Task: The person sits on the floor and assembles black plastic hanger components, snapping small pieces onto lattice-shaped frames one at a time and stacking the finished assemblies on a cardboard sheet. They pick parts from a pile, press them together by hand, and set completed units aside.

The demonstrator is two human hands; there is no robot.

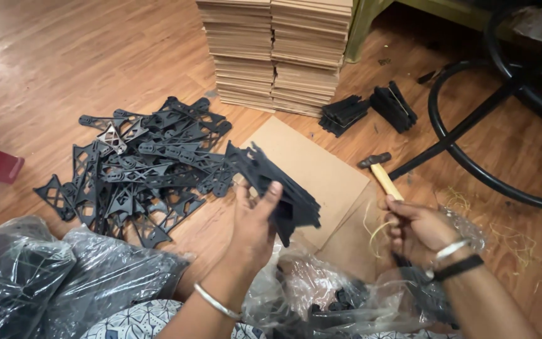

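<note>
Wood floor [64, 56], left hand [253, 226] gripping plate stack [277, 188]

A small workshop floor: heaped black plastic parts [139, 166], stacked cardboard sheets [277, 53], a hammer [381, 172].

Warm wood floor [64, 56] under me; green table leg [362, 28] and black chair base [472, 125] beyond my hands.

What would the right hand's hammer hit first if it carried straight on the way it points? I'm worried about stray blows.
Likely the small stacks of black parts up ahead; the right hand aims the hammer up-left over bare floor. Depth is unclear.
</note>
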